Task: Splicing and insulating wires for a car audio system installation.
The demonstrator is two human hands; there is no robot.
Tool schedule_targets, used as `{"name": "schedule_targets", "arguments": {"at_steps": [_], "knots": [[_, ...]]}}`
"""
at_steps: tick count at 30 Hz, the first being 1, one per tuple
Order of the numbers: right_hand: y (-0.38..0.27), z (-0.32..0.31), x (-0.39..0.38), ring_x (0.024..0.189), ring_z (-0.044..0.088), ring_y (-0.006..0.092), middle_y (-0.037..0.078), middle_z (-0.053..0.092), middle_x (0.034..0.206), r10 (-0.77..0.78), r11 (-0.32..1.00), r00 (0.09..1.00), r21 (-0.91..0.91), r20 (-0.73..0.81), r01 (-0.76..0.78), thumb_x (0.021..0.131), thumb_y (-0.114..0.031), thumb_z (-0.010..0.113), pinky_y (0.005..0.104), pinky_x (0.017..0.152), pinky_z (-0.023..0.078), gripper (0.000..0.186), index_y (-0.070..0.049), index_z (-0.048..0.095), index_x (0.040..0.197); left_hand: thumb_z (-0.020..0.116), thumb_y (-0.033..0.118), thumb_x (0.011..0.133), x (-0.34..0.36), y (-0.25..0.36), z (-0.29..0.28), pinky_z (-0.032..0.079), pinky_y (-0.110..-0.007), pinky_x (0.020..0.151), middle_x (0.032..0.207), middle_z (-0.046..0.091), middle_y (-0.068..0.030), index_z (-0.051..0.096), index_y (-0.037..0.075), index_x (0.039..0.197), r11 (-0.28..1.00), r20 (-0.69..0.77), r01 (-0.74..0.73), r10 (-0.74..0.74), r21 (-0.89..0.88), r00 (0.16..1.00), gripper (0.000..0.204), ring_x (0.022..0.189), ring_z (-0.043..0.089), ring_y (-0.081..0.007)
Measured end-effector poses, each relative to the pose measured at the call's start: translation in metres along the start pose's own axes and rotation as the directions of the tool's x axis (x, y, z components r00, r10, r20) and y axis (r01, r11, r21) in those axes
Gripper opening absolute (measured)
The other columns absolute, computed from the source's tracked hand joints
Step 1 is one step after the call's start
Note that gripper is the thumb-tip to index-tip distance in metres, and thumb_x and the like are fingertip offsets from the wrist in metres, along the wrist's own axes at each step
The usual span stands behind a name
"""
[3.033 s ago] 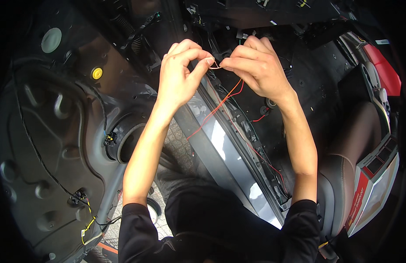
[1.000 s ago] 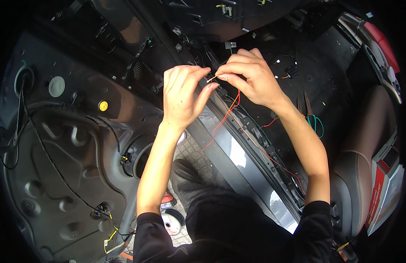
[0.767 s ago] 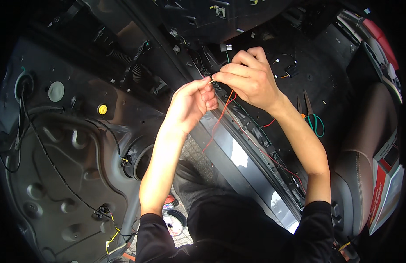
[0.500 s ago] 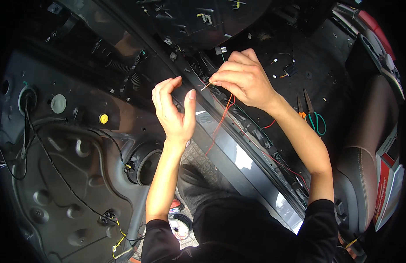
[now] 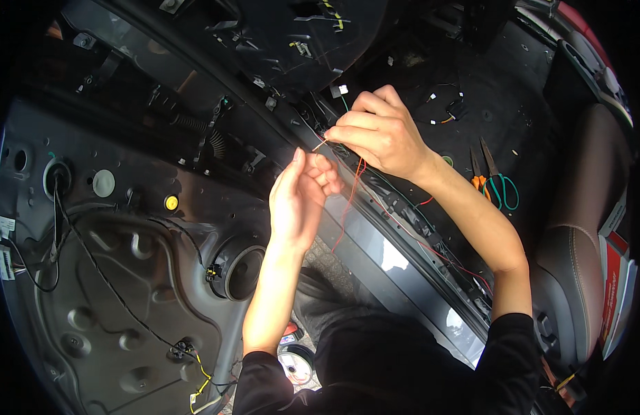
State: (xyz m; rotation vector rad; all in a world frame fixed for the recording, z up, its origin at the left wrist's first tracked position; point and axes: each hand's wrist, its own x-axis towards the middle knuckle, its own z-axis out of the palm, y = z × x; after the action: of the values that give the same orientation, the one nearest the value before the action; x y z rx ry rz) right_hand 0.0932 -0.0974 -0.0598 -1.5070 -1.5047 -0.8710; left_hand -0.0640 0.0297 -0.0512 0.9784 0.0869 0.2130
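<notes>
My right hand (image 5: 385, 137) pinches a thin wire between thumb and fingers above the car's door sill (image 5: 365, 238). A short tip of this wire (image 5: 320, 146) sticks out to the lower left of the fingers. From beneath the same hand hang orange-red wires (image 5: 354, 181). Just below the wire tip is my left hand (image 5: 297, 200), its thumb raised and its fingers loosely curled and apart from the thumb. Nothing shows in its grasp. Whether the thumb touches the wire tip I cannot tell.
On the left is a stripped door panel (image 5: 136, 297) with a round black speaker (image 5: 244, 272) and loose cables. Teal-handled scissors (image 5: 501, 190) and an orange-handled tool (image 5: 479, 181) lie on the car floor, left of a brown seat (image 5: 576, 200). A wire spool (image 5: 295, 368) sits by my legs.
My left hand has moved right and turned, its thumb now close to the wire tip. The right hand keeps its pinch on the wire. The whole view has shifted slightly.
</notes>
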Motion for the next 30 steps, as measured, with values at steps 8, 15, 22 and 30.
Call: {"name": "schedule_targets", "arguments": {"at_steps": [8, 15, 22, 30], "knots": [[-0.003, 0.001, 0.003, 0.082, 0.056, 0.0142, -0.007, 0.066, 0.083, 0.085, 0.989, 0.995, 0.119, 0.048, -0.091, 0.078, -0.022, 0.073, 0.0322, 0.078, 0.038, 0.011, -0.016, 0.074, 0.088, 0.073, 0.006, 0.081, 0.012, 0.014, -0.005, 0.044, -0.037, 0.087, 0.095, 0.064, -0.012, 0.063, 0.002, 0.101, -0.379, 0.517, -0.352, 0.595, 0.856, 0.616, 0.023, 0.091, 0.06, -0.0268], [-0.005, 0.003, 0.008, 0.08, 0.056, 0.0144, -0.007, 0.065, 0.08, 0.001, 0.998, 0.999, 0.07, -0.044, 0.002, 0.077, -0.02, 0.071, 0.0325, 0.079, 0.038, 0.009, -0.015, 0.073, 0.085, 0.051, 0.023, 0.101, 0.019, 0.011, -0.018, 0.045, -0.032, 0.075, 0.083, 0.061, -0.0052, 0.06, 0.005, 0.088, 0.951, 0.093, 0.221, -0.205, -0.217, 0.974, 0.024, 0.073, 0.054, -0.015], [-0.001, -0.001, 0.005, 0.08, 0.056, 0.0145, -0.007, 0.063, 0.078, 0.073, 0.992, 0.997, 0.102, 0.004, -0.073, 0.079, -0.022, 0.072, 0.032, 0.079, 0.038, 0.008, -0.016, 0.073, 0.085, 0.063, 0.013, 0.092, 0.009, 0.001, -0.013, 0.045, -0.033, 0.095, 0.112, 0.06, -0.0117, 0.057, -0.001, 0.119, 0.085, 0.138, -0.295, 0.741, 0.952, 0.658, 0.03, 0.099, 0.058, -0.0218], [-0.001, -0.003, 0.003, 0.078, 0.055, 0.0162, -0.004, 0.069, 0.081, 0.037, 0.995, 0.999, 0.091, 0.003, -0.037, 0.08, -0.019, 0.074, 0.0326, 0.079, 0.037, 0.011, -0.012, 0.075, 0.088, 0.056, 0.014, 0.098, 0.011, 0.002, 0.0, 0.044, -0.034, 0.078, 0.083, 0.061, -0.0058, 0.061, 0.002, 0.089, 0.721, -0.035, -0.232, 0.335, 0.653, 0.942, 0.016, 0.08, 0.056, -0.0184]]}}
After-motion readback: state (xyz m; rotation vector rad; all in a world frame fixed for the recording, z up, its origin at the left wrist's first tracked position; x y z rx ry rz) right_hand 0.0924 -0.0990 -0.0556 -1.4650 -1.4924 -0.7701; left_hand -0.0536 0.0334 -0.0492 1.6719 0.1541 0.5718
